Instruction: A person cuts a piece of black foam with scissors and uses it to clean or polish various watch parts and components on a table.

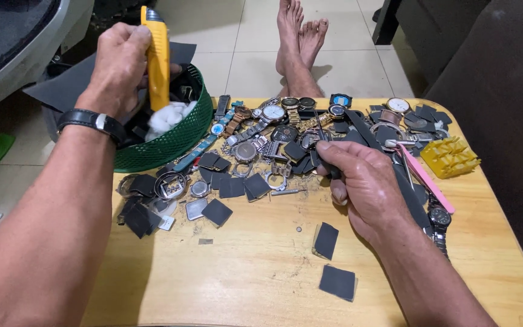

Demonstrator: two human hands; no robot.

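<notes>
Yellow utility knife is being gripped upright in the left hand, fingers curled shut around its handle, raised over the green mesh basket at the tabletop's far-left corner. A black wrist strap is being worn on that arm. White cloth wads and dark scraps are being held in the basket.

Right hand is being kept low over the tabletop's middle-right; thumb and forefinger are being pinched on a thin dark tool, other fingers folded in. What the tool's tip is touching cannot be told.

Wooden tabletop is being covered along its far half by a pile of wristwatches, watch cases and metal bracelets, mixed with dark square sandpaper pieces. Two more dark squares are being left apart on the near side, just below the right hand. A yellow plastic block with pegs is being kept at the right edge; a pink nail-file-like strip is lying beside it, partly hidden by the hand. A black-dial watch is lying just right of the right wrist.

Bare feet are being seen on the tiled floor beyond the tabletop.
</notes>
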